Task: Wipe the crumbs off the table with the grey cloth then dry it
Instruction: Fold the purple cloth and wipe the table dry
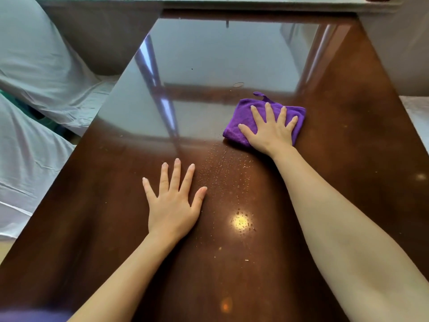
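While folded small, cloth (246, 112): purple, not grey, right of centre frame, flat on the table, a hanging loop at its upper edge.
Right hand (270, 130): flat on the cloth, fingers spread wide, pinning it rather than gripping.
Crumbs (222, 173): pale specks scattered below and left of the cloth, between the two hands, more around the bright light spot low in the centre.
Left hand (173, 206): palm down on bare wood, fingers splayed, holding nothing.
Table (348, 159): glossy dark brown, reflective.
Pale fabric (34, 66): left edge of frame.
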Available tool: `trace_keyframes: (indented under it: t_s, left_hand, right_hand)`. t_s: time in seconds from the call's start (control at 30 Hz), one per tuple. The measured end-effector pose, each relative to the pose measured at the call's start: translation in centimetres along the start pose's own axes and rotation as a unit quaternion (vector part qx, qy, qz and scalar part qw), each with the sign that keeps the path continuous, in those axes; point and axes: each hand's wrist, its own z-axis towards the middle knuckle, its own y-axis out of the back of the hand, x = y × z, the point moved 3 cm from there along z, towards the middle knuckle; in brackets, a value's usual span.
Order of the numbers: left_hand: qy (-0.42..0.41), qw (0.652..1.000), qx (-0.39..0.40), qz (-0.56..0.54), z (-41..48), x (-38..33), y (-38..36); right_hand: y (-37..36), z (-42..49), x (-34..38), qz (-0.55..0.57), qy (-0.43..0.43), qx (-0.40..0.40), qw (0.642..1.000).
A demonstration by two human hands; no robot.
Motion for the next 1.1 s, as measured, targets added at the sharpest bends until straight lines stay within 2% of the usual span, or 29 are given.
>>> trace_keyframes:
  t_s: [0.2,0.47,0.7,1.1]
  left_hand:
    - [-0.006,1.0,-0.004,-0.004,0.2,0.1,-0.3]
    - [-0.009,0.999,0.016,-0.039,0.2,0.3,-0.1]
    - [-0.016,0.997,0.048,-0.06,-0.2,0.9,0.3]
    - [-0.012,0.999,0.005,-0.041,-7.8,4.3,0.2]
  right_hand:
    - [-0.9,-0.7,5.4,-0.011,0.045,0.001,0.999]
    - [-1.2,-4.7,5.2,-0.014,0.072,0.009,0.997]
    - [-2.1,-11.8,3.7,-0.003,0.079,0.003,0.997]
    - [-2.7,-27.4,4.1,0.018,0.07,0.015,0.997]
